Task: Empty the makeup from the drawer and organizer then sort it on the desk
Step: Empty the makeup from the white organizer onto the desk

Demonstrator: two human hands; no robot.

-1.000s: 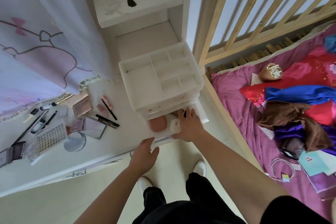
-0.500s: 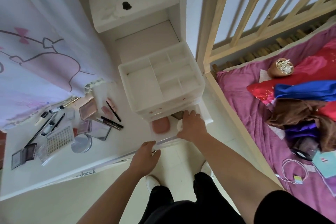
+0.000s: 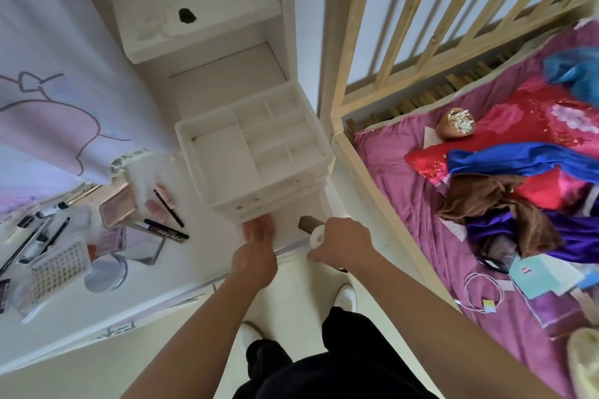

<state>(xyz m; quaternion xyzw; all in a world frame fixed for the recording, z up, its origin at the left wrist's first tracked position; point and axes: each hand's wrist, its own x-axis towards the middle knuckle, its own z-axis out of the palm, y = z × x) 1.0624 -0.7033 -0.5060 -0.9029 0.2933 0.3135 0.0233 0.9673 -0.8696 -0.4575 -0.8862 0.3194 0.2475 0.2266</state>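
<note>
A white organizer [image 3: 252,152] with bare top compartments stands on the white desk [image 3: 201,256], its bottom drawer [image 3: 288,244] pulled out toward me. My left hand [image 3: 256,246] reaches into the drawer's left part with fingers stretched flat; what lies under them is hidden. My right hand [image 3: 343,243] is closed on a small white round container [image 3: 317,235] at the drawer's front right. A brown item [image 3: 307,223] lies in the drawer just behind it. Makeup lies spread on the desk to the left: a blush palette [image 3: 118,210], a black mascara tube [image 3: 167,229], a black pencil [image 3: 168,212].
Further left lie a clear case [image 3: 142,246], a round compact [image 3: 105,272] and a lash tray [image 3: 60,269]. A printed curtain [image 3: 58,100] hangs over the desk's back left. A wooden bed rail [image 3: 356,172] and a bed with clothes [image 3: 502,191] are on the right.
My left hand has moved from the desk's front edge up into the drawer, covering the pink compact. My right hand has drawn back toward the drawer's front with the white container.
</note>
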